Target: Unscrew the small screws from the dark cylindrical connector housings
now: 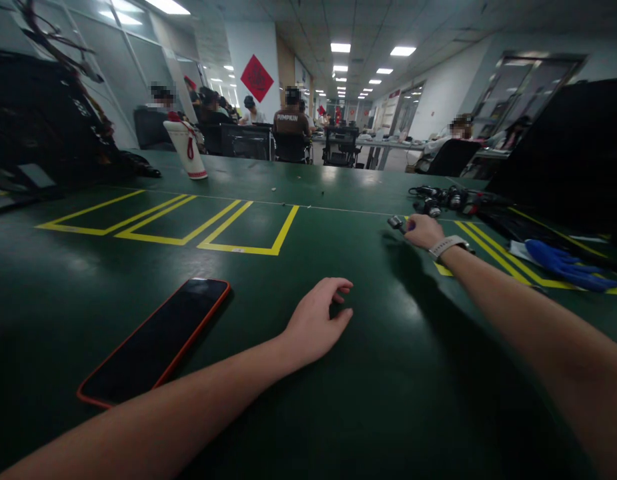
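At the far left, a heap of black equipment with tangled cables (48, 113) runs out of frame and is too dark to make out. Beside it, a tall white bottle with a red strap (187, 150) stands upright toward the back of the dark green bench (238, 193), behind yellow taped rectangles (188, 223). Nearer, a flat black phone in an orange-red case (155, 341) lies face up with its screen dark, just beside the person's left forearm.

The left hand (318, 320) rests palm down on the bench, fingers loosely curled and holding nothing that shows; whatever lies under the curl is hidden. Well apart from it, further right and further back, is the right hand (424, 231), with a pale-strapped watch (445, 247) at the wrist. Its fingers are pinched closed on a small dark metal piece (395, 222), which pokes out left of the fingertips low over the bench and is too small to identify.

Just behind lies a cluster of small black parts and cables (448, 198). At the right edge, a crumpled blue glove (563, 265) lies on yellow lines, below a large black panel (563, 153) cut off by the frame.
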Tool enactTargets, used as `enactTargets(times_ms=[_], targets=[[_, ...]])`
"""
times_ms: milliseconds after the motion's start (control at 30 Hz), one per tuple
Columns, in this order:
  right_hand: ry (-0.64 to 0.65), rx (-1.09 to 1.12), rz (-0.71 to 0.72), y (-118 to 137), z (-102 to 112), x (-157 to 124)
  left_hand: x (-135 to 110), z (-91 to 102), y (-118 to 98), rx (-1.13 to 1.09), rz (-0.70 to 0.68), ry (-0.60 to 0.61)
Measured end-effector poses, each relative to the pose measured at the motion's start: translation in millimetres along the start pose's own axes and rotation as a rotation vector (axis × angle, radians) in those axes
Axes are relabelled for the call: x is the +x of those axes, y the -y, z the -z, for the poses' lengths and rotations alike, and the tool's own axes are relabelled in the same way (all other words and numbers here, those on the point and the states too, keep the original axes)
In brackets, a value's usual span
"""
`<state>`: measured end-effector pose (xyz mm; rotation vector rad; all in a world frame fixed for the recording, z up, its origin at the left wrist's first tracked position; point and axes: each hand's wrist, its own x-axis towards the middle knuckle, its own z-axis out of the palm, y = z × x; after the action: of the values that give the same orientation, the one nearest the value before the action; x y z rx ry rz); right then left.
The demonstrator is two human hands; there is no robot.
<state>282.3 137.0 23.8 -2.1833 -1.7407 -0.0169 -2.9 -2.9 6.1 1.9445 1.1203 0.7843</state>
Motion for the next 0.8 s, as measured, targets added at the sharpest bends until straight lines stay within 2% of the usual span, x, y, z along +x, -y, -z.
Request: enactTargets(times_ms=[167, 300, 333, 400, 500, 600, 800], targets=[[-0.018, 0.274, 0.164, 38, 6, -87, -1, 1.6, -2, -0.158, 0.033, -0.022], [-0.008, 0.460, 0.325, 73, 12, -164, -2, 1.0, -8, -0.394, 0.117, -0.109], [0.000, 0.586, 0.399, 79, 13, -180, -3, 0.6, -9, -0.462, 0.113, -0.118], [0.040, 0.696, 0.498, 86, 15, -205, -7, 0.2, -11, -0.576, 0.072, -0.099], [0.051, 0.693, 0.529, 86, 21, -221, -14, 1.4, -12, -0.641, -0.060, -0.034], [0.020, 0.801, 0.492, 79, 32, -221, -15, 4.2, -10, -0.594, -0.195, -0.009], [0.080, 1.310, 0.495, 75, 54, -218, -10, 5.4, -5, -0.329, -0.193, -0.089]])
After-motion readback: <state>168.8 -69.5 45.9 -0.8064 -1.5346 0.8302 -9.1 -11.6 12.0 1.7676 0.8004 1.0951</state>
